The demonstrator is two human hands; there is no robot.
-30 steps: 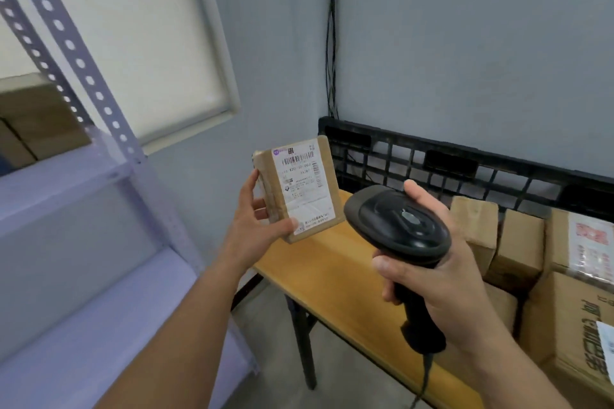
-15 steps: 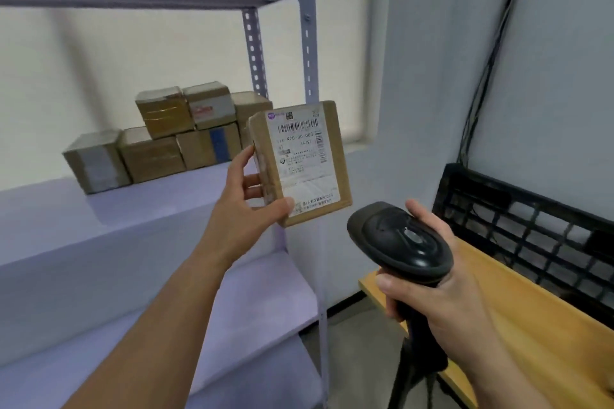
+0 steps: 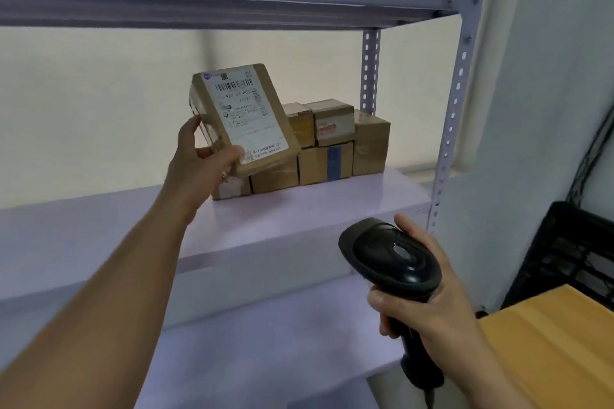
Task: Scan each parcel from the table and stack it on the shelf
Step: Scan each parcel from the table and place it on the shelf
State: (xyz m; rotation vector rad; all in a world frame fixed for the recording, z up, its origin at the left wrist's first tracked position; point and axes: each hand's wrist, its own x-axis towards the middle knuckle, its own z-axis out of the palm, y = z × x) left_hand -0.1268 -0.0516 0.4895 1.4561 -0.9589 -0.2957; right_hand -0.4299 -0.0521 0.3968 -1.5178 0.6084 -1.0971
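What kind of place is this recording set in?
Probably a small parcel storeroom: taped brown cardboard parcels stacked on a pale lilac metal shelf, and a black handheld barcode scanner gripped in the right hand.

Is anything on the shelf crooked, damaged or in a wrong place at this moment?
Nothing stands out. The brown cardboard boxes sit in tidy rows on the pale lilac metal shelf. Only the white-labelled brown parcel is tilted, held in the air by the left hand.
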